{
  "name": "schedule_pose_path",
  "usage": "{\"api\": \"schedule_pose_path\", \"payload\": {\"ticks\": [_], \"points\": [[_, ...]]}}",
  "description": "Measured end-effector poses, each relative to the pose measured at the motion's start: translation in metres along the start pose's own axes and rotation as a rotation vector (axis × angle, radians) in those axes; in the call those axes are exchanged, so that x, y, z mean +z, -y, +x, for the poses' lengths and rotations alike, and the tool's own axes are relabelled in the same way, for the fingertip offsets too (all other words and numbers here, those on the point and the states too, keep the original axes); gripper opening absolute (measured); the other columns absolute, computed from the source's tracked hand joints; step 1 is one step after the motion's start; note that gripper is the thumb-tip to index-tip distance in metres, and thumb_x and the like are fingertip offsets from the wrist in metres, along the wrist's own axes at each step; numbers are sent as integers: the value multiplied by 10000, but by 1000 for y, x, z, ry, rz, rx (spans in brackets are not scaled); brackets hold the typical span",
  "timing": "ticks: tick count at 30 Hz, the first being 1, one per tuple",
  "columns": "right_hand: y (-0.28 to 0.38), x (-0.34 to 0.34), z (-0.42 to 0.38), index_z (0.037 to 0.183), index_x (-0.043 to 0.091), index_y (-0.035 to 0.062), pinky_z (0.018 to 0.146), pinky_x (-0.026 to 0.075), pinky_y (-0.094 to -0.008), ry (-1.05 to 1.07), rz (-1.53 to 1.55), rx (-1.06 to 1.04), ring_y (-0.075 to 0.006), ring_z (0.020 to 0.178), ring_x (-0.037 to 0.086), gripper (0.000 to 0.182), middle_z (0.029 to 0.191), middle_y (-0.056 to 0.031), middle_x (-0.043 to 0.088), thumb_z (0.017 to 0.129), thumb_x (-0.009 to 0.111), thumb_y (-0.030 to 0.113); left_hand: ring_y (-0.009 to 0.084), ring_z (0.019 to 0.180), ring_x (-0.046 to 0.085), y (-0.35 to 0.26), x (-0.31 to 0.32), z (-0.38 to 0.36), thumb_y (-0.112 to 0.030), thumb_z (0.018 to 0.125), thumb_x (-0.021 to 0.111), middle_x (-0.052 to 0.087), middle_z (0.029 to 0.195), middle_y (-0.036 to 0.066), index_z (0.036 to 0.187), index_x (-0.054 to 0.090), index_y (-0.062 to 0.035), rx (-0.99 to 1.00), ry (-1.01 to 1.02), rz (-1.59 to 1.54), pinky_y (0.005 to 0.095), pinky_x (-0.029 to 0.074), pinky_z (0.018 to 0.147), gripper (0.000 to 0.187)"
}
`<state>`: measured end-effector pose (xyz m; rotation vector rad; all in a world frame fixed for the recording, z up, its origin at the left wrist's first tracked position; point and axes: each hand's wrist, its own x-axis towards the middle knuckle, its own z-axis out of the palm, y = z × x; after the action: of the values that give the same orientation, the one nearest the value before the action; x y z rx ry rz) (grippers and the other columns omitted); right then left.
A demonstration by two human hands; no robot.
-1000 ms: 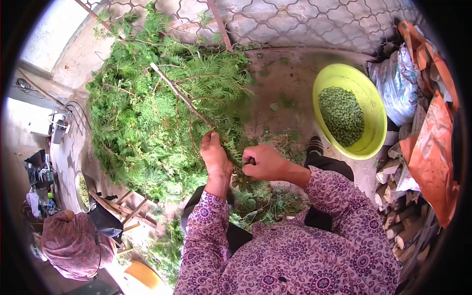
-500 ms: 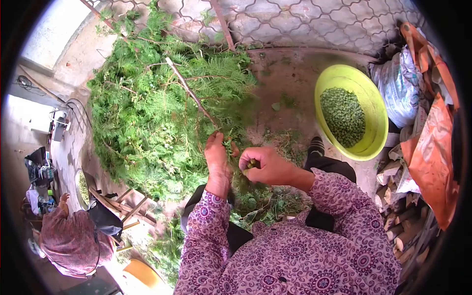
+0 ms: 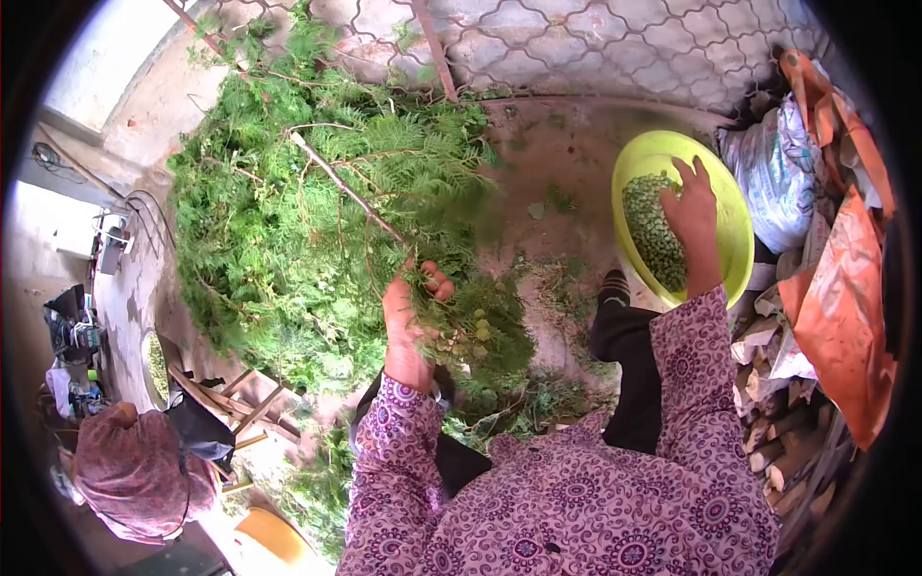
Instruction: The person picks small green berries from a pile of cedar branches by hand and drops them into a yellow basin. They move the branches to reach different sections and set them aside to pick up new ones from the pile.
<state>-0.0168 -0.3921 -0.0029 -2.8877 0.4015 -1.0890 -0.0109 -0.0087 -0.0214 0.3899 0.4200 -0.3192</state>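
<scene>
The left hand [image 3: 407, 312] is curled around a thin, bare branch [image 3: 348, 189], gripping it near its leafy lower end [image 3: 504, 331]. The branch slants up and away from the fist, its pale cut tip lying over a broad heap of feathery green foliage [image 3: 269, 221]. Small, round, yellowish-green cones [image 3: 481, 331] show among the leaves just below the gripping fingers.

The right hand [image 3: 693, 211] is over the lime-yellow basin [image 3: 738, 226], its fingers spread apart and loosened. Beneath and beside it, many small green pieces [image 3: 646, 216] are gathered in the basin, towards its left side; from this angle I cannot tell whether the fingertips touch them or hang just above. The basin stands on the ground, near the person's striped shoe [image 3: 617, 286].

Behind the heap runs a wire fence [image 3: 595, 48]. To the right of the basin sit a whitish sack [image 3: 776, 178], an orange sheet [image 3: 834, 326] and stacked firewood [image 3: 792, 456]. At the lower left, well apart, another person [image 3: 144, 470] in a dark reddish patterned garment is beside a wooden frame [image 3: 257, 408] (that person's hands are hard to make out), with an orange tub [image 3: 277, 536] near them.
</scene>
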Motion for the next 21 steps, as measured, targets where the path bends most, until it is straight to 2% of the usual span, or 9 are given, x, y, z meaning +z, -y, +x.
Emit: {"api": "schedule_pose_path", "payload": {"ticks": [4,6,10,12,13,15,16,18,21], "points": [[0,1,2,969,605,49,645,459,-272,-81,-22,-173,-202,715,587,274,853,-128,612,703,583,110,149,590,414,1,-1,1,-164,885,447,457,750,56,952,410,-58,34,47,13,281,340,488,130],[45,-19,1,889,622,39,628,465,-282,447,775,174,-188,676,590,224,778,-125,616,704,612,166,152,591,416,4,4,0,-162,881,452,457,754,60,988,411,-54,70,-23,70,286,346,484,158],[141,-47,-15,787,597,15,597,436,-253,860,1082,-123,-119,646,547,150,703,-51,590,734,629,151,151,584,409,10,5,8,-162,876,456,451,757,62,1033,404,-51,71,-141,191,289,348,473,199],[170,-44,-35,786,596,12,570,427,-251,1050,1223,-203,-97,621,534,192,670,-44,580,729,648,188,139,558,397,13,7,8,-199,899,422,443,717,44,904,389,-59,69,-173,246,262,327,460,145],[180,-44,-42,786,596,12,570,427,-251,1052,1225,-200,-97,621,534,192,670,-44,580,729,648,188,139,558,397,14,6,10,-199,899,422,443,717,44,904,389,-59,68,-177,247,262,327,460,145],[194,-44,-53,792,589,8,540,415,-252,1267,1250,-200,-94,589,522,253,637,-46,567,715,669,234,139,546,392,14,4,12,-217,898,425,433,676,40,868,406,-59,80,-172,289,260,327,456,162],[198,-43,-56,792,589,8,540,415,-252,1270,1252,-200,-94,589,522,253,637,-46,567,715,669,234,139,546,392,12,-3,15,-217,898,425,433,676,40,868,406,-59,80,-175,289,260,327,456,162],[204,-43,-61,806,597,18,549,428,-294,1264,1258,-197,-170,589,548,389,670,-99,579,658,670,370,150,561,401,9,-16,21,-204,890,427,440,767,71,1014,390,-45,8,-120,282,294,351,460,205],[208,-52,-60,776,571,-4,544,428,-312,1285,1230,-184,-192,589,555,442,650,-120,560,619,693,391,151,556,398,10,-20,22,-216,893,422,439,764,68,1001,386,-42,-10,-113,247,291,348,456,208]]}}
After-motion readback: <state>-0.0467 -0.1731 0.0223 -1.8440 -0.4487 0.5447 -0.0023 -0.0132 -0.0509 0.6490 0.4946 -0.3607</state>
